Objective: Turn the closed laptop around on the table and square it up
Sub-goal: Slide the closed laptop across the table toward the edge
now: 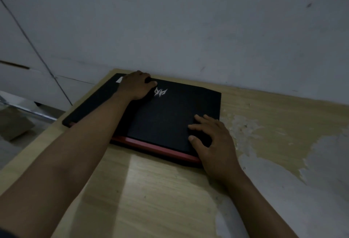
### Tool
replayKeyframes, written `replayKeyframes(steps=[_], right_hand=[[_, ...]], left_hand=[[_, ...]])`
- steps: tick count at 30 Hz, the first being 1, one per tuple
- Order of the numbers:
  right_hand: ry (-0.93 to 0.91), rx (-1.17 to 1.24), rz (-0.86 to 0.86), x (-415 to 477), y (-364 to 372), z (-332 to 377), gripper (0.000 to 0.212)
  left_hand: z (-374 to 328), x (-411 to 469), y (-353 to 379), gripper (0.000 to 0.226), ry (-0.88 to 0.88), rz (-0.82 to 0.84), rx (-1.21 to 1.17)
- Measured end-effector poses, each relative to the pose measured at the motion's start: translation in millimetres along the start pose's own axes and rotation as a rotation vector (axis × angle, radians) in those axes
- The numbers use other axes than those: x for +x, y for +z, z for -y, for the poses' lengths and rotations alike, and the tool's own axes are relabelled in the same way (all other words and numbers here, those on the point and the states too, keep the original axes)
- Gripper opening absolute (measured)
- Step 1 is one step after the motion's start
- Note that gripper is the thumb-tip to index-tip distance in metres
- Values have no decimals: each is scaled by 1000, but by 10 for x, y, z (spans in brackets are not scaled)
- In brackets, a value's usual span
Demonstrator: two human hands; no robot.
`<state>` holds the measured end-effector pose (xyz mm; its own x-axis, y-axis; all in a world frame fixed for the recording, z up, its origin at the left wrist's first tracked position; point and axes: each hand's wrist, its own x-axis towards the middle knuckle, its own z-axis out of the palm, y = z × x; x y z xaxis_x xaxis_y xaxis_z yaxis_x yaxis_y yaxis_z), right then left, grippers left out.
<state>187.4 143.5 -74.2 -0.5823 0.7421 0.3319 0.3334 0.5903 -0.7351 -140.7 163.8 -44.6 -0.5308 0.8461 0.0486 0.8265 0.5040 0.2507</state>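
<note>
A closed black laptop [170, 116] with a silver logo on its lid and a red strip along its near edge lies flat at the far side of the wooden table [160, 190]. My left hand [135, 86] reaches over the lid and curls its fingers around the laptop's far edge near the wall. My right hand [211, 139] rests at the near right corner, fingers spread flat on the lid and the palm against the corner. The laptop's left part lies under my left forearm.
A grey wall [188, 29] runs right behind the table's far edge. The table's veneer is peeled away in pale patches [302, 171] to the right. The table's left edge drops to the floor, where white cabinet fronts [22, 71] stand.
</note>
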Motion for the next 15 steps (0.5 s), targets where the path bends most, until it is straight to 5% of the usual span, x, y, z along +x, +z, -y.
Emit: replayKeyframes(steps=[15], right_hand=[[-4, 66, 97, -125, -332, -108, 21]], left_hand=[[132, -829, -19, 71, -179, -41, 82]])
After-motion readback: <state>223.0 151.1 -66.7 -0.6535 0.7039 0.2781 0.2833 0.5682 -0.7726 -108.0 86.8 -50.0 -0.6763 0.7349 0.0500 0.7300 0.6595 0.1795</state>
